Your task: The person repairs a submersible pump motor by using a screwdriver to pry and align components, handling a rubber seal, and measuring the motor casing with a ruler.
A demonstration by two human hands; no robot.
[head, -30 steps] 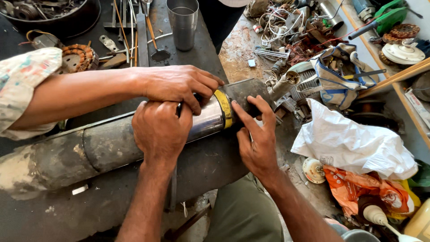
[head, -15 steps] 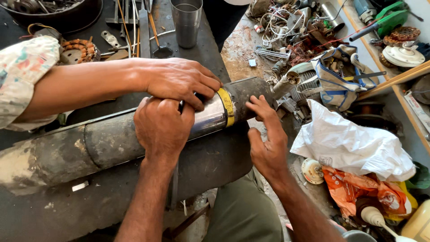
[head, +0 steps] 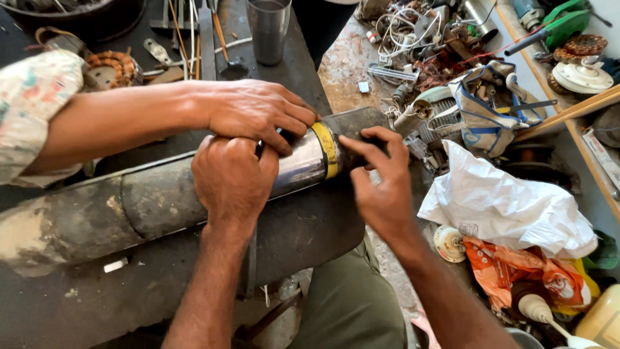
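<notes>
Head view: long dirty cylinder is lying across the dark table, its shiny steel end with a yellow band pointing right, toward the table's edge. Left hand is lying palm down over the top of the cylinder, fingers curled round it, just left of the steel section. Right hand is reaching in from the right, fingers together and pressing on the dark end cap beside the band; not closed round it. A second person's hand, arm in a patterned sleeve, is coming in from the left and gripping the cylinder's top, fingertips touching the steel part next to the left hand.

Steel cup is standing at the table's far side, flat tools near it. To the right, a heap of wires and parts, white plastic bag, orange bag below it
</notes>
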